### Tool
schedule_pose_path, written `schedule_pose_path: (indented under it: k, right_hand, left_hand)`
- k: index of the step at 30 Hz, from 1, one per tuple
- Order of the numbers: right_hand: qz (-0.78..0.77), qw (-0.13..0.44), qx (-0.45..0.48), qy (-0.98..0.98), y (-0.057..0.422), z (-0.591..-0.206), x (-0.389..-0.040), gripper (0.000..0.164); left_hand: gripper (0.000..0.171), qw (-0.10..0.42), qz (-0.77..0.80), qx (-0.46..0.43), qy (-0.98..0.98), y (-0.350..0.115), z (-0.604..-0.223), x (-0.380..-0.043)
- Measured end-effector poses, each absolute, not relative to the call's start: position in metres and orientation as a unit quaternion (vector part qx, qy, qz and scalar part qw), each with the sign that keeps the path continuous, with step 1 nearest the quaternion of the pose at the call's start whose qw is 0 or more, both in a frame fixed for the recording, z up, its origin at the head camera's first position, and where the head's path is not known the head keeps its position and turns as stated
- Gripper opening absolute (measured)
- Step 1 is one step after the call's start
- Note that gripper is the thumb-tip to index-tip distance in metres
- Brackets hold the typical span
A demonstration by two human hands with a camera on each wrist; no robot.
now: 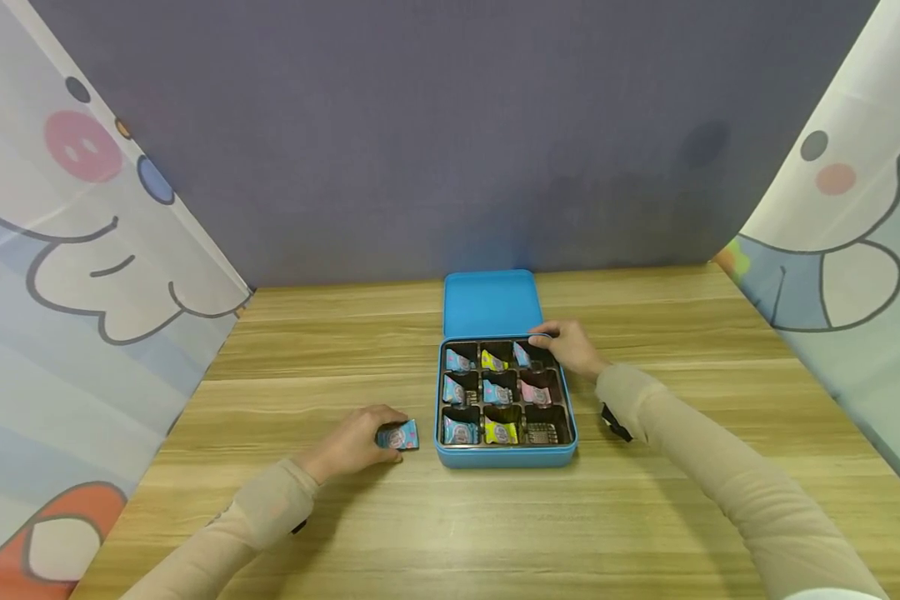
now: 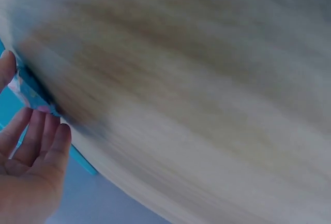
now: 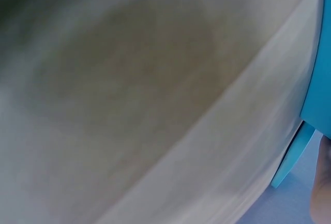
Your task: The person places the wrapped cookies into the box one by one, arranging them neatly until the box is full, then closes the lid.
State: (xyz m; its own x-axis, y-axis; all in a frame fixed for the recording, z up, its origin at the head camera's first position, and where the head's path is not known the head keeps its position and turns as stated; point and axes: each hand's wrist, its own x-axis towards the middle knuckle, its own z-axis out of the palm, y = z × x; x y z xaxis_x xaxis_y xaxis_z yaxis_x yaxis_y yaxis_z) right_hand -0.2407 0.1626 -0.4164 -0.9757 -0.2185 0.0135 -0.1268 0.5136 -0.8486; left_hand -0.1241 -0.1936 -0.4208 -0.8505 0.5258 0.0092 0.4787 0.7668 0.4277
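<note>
A blue tin box (image 1: 506, 458) stands on the table with a dark divided tray inside it. Most compartments hold a small wrapped candy, such as a yellow candy (image 1: 501, 432), a pink candy (image 1: 536, 393) and blue ones; the front right compartment shows its ribbed floor. Left of the box, my left hand (image 1: 356, 442) pinches a blue wrapped candy (image 1: 402, 436) between thumb and fingers, low over the table. My right hand (image 1: 570, 346) grips the box's back right corner, thumb inside the rim. In the right wrist view only a sliver of that hand (image 3: 321, 182) shows beside the box (image 3: 321, 79).
The box's blue lid (image 1: 491, 304) lies opened out behind it, towards the dark grey back panel (image 1: 420, 167). Cartoon-printed curtains (image 1: 22, 275) flank the wood-grain table (image 1: 330, 333) on both sides.
</note>
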Motion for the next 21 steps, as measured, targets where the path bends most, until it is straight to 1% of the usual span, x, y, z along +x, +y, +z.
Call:
schedule_pose_path:
  k: [7,21]
  right_hand:
    - [-0.485,0.050,-0.098,0.867,0.1633,-0.4175,-0.2424,0.027]
    - [-0.476,0.037,-0.101,0.873,0.1616,-0.4191,-0.2473,0.027]
  left_hand:
    - [0.048,0.045,0.213,0.276,0.936,-0.1950,-0.4255,-0.1262]
    - [0.044,0.036,0.213,0.267,0.939,-0.1929,-0.4250,-0.1243]
